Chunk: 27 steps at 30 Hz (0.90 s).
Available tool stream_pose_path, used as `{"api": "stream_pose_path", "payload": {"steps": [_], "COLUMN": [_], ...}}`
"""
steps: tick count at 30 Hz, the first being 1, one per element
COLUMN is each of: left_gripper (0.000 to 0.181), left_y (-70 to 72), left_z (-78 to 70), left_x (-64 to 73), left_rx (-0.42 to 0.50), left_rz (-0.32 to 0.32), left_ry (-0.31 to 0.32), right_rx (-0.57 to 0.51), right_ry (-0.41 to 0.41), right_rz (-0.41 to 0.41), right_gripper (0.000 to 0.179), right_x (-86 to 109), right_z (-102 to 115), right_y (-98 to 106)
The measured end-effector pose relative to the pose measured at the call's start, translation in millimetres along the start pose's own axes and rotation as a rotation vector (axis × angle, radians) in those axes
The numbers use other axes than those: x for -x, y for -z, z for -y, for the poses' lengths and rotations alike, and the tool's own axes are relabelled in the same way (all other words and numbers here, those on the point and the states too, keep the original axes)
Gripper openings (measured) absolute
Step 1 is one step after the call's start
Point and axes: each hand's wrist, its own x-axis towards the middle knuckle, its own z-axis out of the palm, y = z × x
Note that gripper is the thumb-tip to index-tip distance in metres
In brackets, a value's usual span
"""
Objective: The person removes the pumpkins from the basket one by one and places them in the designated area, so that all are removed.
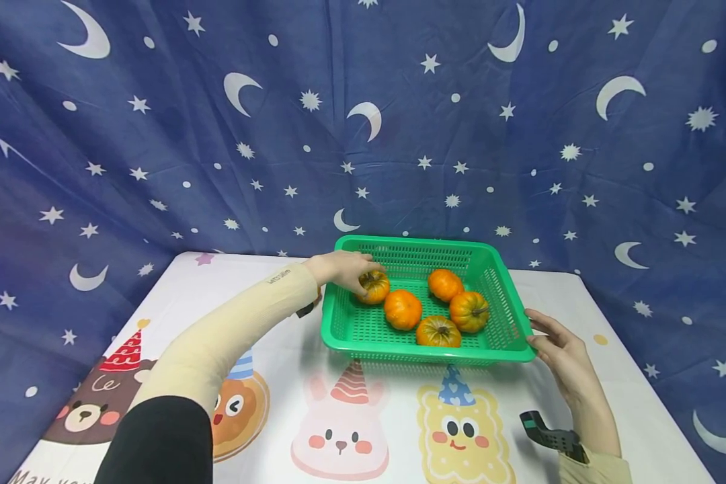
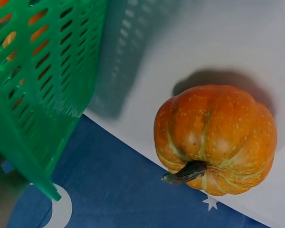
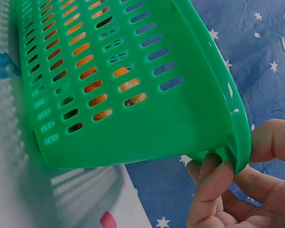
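The left hand (image 1: pixel 346 269) is curling its fingers around a round, ribbed orange-yellow pumpkin (image 1: pixel 376 290) in the back left part of a green plastic basket (image 1: pixel 423 354) with little holes, and the right hand (image 1: pixel 565 354) is pinching the basket's right rim. Four more orange pumpkins (image 1: pixel 402 310) are lying inside, and a stemmed orange pumpkin (image 2: pixel 216 137) is sitting on the white printed cloth (image 1: pixel 266 430), just outside the left end
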Motion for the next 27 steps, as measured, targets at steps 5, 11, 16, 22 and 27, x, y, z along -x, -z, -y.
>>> {"api": "stream_pose_path", "payload": {"steps": [5, 11, 16, 22, 27], "left_gripper": [0.071, 0.075, 0.078, 0.080, 0.080], "left_y": [-6.6, -12.8, -15.4, -18.6, -19.7], "left_z": [1.3, 1.3, 1.2, 0.9, 0.2], "left_x": [-2.5, -4.9, -8.7, -14.7, -17.6], "left_rx": [-0.015, -0.015, -0.028, -0.051, -0.052], "left_rz": [-0.001, 0.014, 0.006, 0.012, -0.006], "left_ry": [-0.005, 0.014, 0.023, 0.031, 0.028], "right_rx": [0.033, -0.009, 0.036, 0.051, 0.051], "right_ry": [-0.009, -0.002, -0.011, -0.010, 0.003], "right_rz": [0.025, 0.011, 0.001, 0.005, -0.005], "right_gripper": [0.054, 0.052, 0.054, 0.053, 0.053], "right_x": [2.3, -0.9, -2.2, -8.1, -23.5], "right_z": [8.2, -1.3, -0.7, -11.9, -39.3], "right_y": [-2.4, -1.1, -0.8, 3.0, 11.3]}}
